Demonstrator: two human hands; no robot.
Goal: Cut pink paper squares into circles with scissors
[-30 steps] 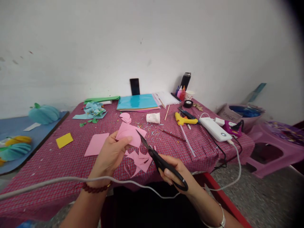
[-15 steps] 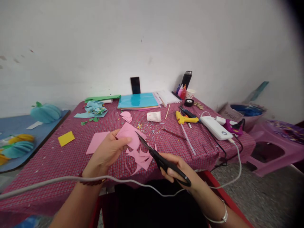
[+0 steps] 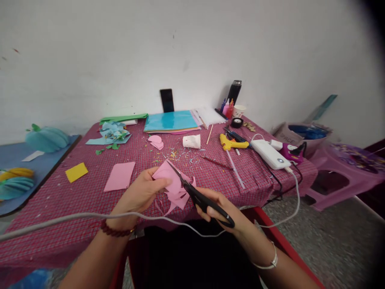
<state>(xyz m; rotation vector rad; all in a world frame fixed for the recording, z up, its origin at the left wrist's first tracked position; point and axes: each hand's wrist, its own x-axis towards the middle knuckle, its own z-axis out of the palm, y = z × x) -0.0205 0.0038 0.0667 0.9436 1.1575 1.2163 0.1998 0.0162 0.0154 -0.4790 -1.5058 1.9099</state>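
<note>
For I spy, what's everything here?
Pointed metal scissors: one, black-handled, right hand
Cut paper sheet: one, pink, left hand
Paper scraps: several, pink, below sheet
Flat paper rectangles: two, pink and yellow, left
Crumpled paper pile: one, blue, back left
Flat glossy sheet: one, blue, back
Rectangular phone: one, black, back
Tipped paper cup: one, white, centre
Plastic glue gun: one, yellow, right
Boxy power bank: one, white, right
Cylindrical bottle: one, black, back right
Plastic stool: one, pink, far right
Pleated craft shapes: several, blue and yellow, far left
Left hand: one, on sheet
Right hand: one, on scissors
</note>
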